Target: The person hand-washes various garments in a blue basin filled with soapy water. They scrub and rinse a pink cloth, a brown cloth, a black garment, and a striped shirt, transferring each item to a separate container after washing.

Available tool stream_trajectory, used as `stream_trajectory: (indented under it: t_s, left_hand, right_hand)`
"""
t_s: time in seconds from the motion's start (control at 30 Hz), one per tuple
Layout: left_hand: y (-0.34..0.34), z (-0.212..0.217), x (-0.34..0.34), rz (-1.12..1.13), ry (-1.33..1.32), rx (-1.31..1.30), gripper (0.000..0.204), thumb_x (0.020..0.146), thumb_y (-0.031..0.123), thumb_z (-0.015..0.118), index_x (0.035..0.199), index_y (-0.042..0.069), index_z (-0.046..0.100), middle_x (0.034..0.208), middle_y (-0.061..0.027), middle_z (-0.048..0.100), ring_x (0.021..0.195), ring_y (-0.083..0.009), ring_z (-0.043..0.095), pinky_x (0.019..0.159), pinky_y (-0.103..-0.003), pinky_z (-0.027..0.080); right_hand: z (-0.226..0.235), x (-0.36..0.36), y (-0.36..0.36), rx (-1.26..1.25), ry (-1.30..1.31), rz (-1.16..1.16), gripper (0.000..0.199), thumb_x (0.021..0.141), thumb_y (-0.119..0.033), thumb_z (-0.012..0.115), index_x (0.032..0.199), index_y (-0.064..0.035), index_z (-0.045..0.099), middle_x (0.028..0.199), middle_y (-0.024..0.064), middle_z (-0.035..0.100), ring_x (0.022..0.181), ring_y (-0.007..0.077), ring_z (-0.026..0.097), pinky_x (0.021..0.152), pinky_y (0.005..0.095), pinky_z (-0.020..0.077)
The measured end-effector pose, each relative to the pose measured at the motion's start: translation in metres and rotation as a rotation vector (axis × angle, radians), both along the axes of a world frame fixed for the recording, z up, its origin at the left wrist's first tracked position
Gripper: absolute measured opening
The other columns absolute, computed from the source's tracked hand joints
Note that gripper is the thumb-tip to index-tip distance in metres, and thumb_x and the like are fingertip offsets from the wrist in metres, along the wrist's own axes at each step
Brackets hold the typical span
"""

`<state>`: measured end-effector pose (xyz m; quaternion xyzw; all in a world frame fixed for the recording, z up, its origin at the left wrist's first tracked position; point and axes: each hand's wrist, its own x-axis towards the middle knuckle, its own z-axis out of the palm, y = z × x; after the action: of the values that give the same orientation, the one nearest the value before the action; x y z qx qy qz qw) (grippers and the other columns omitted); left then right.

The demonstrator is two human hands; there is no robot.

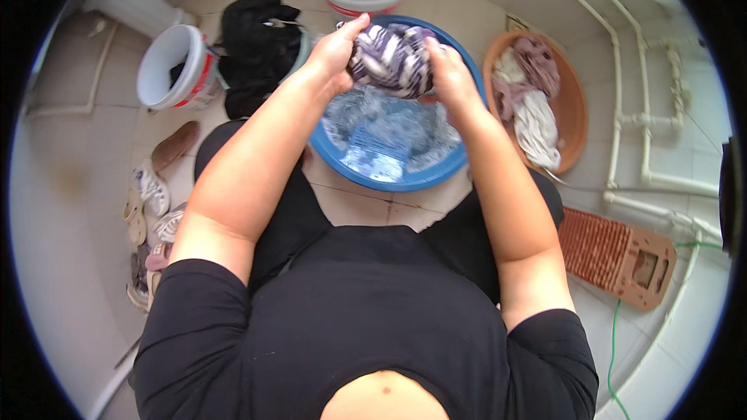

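Observation:
Between my two hands is a bunched, dark purple and white patterned cloth (pixel 393 58), held up over the far part of a round blue basin (pixel 389 181). My left hand (pixel 334 58) grips its left side, with the thumb along the top. On the right side, my right hand (pixel 451 74) is closed round the cloth, and its fingertips are partly hidden. Stirred, bubbly water (pixel 373 109) lies in the basin below. A light blue ribbed panel (pixel 377 154) shows through the water near the basin's front.
An orange-brown tub (pixel 576 128) with pink and white clothes stands right of the basin. White buckets (pixel 366 8) (pixel 159 70) and a heap of black clothes (pixel 257 47) are far and left. Shoes (pixel 152 187) line the left wall; a brown washboard (pixel 615 253) lies right by white pipes (pixel 646 132).

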<state>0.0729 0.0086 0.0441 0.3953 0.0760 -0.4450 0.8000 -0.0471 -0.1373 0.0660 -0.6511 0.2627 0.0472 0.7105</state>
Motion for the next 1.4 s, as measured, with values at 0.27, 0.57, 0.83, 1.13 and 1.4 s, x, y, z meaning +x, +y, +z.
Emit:
stream_trajectory:
  t_s: [0.27,0.57,0.83,1.13,1.4]
  left_hand:
    - [0.145,0.042,0.119,0.865,-0.304,0.315,0.032,0.089,0.026,0.056,0.101,-0.003,0.051,0.092,-0.0135,0.06,0.077,-0.026,0.062,0.07,-0.045,0.053]
    - [0.216,0.048,0.155,0.724,-0.887,0.705,0.043,0.082,0.016,0.063,0.12,0.003,0.05,0.117,-0.0099,0.053,0.1,-0.0195,0.054,0.086,-0.035,0.044]
    - [0.037,0.08,0.012,0.112,-0.542,0.212,0.03,0.088,0.024,0.054,0.114,0.008,0.055,0.115,-0.0058,0.057,0.106,-0.0183,0.048,0.094,-0.039,0.033]
    - [0.025,0.063,0.026,0.023,-0.18,0.081,0.035,0.092,0.026,0.042,0.115,0.001,0.051,0.118,-0.0152,0.054,0.108,-0.0251,0.052,0.088,-0.036,0.043]
    - [0.021,0.044,0.039,0.008,-0.064,0.138,0.034,0.093,0.026,0.041,0.114,0.001,0.051,0.118,-0.0152,0.054,0.107,-0.024,0.053,0.088,-0.033,0.044]
  right_hand:
    - [-0.018,-0.003,0.003,-0.324,-0.144,0.048,0.046,0.083,-0.033,0.057,0.113,0.002,0.052,0.106,0.0136,0.057,0.095,0.0194,0.054,0.081,0.0304,0.044]
    - [-0.015,-0.003,0.027,-0.315,0.004,0.215,0.04,0.083,-0.031,0.058,0.106,0.0009,0.056,0.098,0.0105,0.06,0.089,0.0161,0.055,0.078,0.029,0.0444]
    - [-0.072,0.0,-0.009,-0.419,0.108,0.201,0.038,0.081,-0.033,0.058,0.1,-0.0005,0.059,0.092,0.0105,0.063,0.085,0.0165,0.058,0.073,0.0297,0.0452]
    - [-0.216,0.013,-0.126,-0.637,0.326,0.17,0.042,0.077,-0.035,0.055,0.108,-0.0077,0.061,0.104,0.0157,0.062,0.101,0.0282,0.057,0.085,0.0346,0.0442]
    - [-0.291,-0.002,-0.079,-0.965,0.649,0.269,0.078,0.069,-0.022,0.067,0.137,-0.022,0.03,0.145,0.0117,0.022,0.127,0.0375,0.03,0.097,0.0527,0.0345]
